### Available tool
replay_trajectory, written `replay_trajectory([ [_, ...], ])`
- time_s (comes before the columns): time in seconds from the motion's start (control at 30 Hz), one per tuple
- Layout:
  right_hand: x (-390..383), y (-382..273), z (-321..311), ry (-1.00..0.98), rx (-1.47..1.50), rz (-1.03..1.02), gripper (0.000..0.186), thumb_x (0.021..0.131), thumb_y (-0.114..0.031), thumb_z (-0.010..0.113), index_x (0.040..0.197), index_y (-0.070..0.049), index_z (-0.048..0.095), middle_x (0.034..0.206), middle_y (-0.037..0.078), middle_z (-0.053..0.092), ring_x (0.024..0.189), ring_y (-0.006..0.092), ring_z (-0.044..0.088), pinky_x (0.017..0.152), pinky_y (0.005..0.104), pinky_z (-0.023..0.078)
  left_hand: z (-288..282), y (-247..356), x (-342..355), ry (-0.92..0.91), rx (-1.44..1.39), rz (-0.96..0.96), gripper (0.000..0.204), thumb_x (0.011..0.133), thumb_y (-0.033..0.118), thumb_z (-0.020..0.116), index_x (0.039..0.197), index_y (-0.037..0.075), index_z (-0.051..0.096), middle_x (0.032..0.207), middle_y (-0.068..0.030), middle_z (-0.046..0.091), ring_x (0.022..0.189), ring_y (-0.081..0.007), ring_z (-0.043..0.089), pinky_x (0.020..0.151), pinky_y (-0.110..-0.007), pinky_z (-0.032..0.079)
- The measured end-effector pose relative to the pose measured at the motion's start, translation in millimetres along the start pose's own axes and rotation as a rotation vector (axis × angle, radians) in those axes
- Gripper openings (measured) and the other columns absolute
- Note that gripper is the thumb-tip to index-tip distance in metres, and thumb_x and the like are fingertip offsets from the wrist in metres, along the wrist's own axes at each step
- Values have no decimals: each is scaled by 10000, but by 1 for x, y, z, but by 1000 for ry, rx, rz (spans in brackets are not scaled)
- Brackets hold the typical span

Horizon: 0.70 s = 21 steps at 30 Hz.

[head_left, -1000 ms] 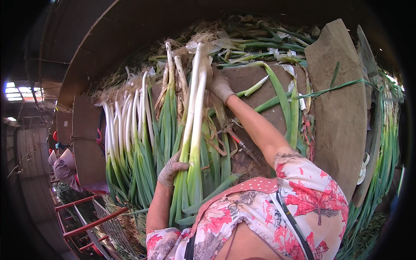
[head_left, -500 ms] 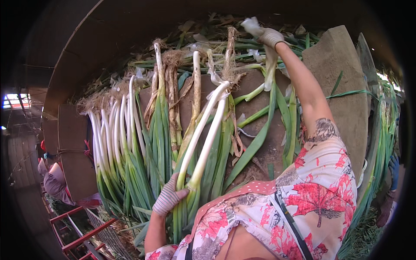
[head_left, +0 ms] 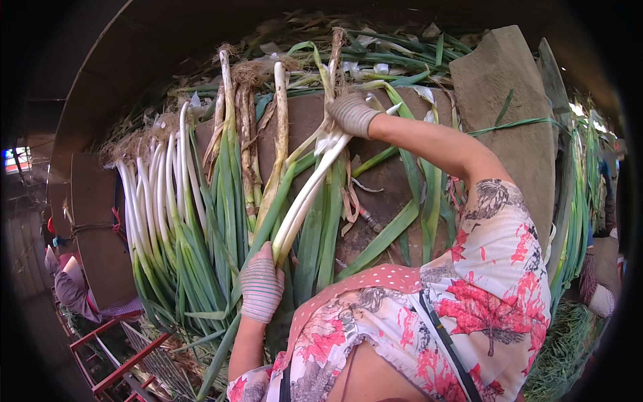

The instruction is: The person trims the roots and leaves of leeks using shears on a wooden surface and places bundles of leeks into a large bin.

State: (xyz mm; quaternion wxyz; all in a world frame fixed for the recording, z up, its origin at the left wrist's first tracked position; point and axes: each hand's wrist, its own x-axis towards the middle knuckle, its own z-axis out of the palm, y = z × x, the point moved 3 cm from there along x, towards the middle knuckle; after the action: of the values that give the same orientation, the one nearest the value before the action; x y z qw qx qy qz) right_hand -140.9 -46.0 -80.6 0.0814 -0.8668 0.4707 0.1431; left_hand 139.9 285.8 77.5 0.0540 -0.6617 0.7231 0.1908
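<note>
My left hand, in a striped knit glove, is closed round the lower part of a pair of long green onions. Their white shafts slant up and to the right. At the far end of these shafts my right hand, gloved too, has its fingers curled round the tips; a loose pale strip of outer skin hangs there. Left of them stand unpeeled green onions with brown, dirty skins. Further left lies a row of clean white green onions with roots at the far side.
Peeled-off leaves and skins are heaped along the far edge. A brown board with a green strand across it stands at the right. Loose green leaves lie on the work surface. Red metal bars are at lower left.
My right hand has come back from the far heap, where it held pale peelings, to the tips of the held green onions. My left hand still holds them lower down.
</note>
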Motion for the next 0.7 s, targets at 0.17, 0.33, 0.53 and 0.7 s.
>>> replay_trajectory([
  [0.17,-49,162,-53,232,403,766,406,889,-365,695,1229,-145,688,1056,100,738,852,213,731,704,357,585,-8,2,-45,-50,-180,-181,553,802,63,656,1325,-5,491,1037,-243,635,936,-429,629,816,-513,512],
  [0.33,-47,78,-64,247,185,312,666,821,-584,693,1279,-103,642,1272,140,658,1213,310,605,1040,560,407,4,9,-43,48,-28,-11,601,767,47,686,1341,8,513,1075,-226,649,971,-420,628,846,-480,521],
  [0.53,-67,-62,-2,-70,665,-391,365,800,-383,730,977,-65,754,881,138,694,858,300,671,789,403,526,7,4,-38,95,79,33,611,765,21,644,1355,9,486,1042,-199,631,942,-396,612,820,-475,514],
  [0.7,-47,-26,12,283,114,-96,179,803,-194,683,931,-85,745,1038,135,692,938,324,697,813,422,557,-8,6,-53,101,86,26,597,784,20,647,1360,26,494,1051,-192,638,964,-397,616,840,-471,516],
])
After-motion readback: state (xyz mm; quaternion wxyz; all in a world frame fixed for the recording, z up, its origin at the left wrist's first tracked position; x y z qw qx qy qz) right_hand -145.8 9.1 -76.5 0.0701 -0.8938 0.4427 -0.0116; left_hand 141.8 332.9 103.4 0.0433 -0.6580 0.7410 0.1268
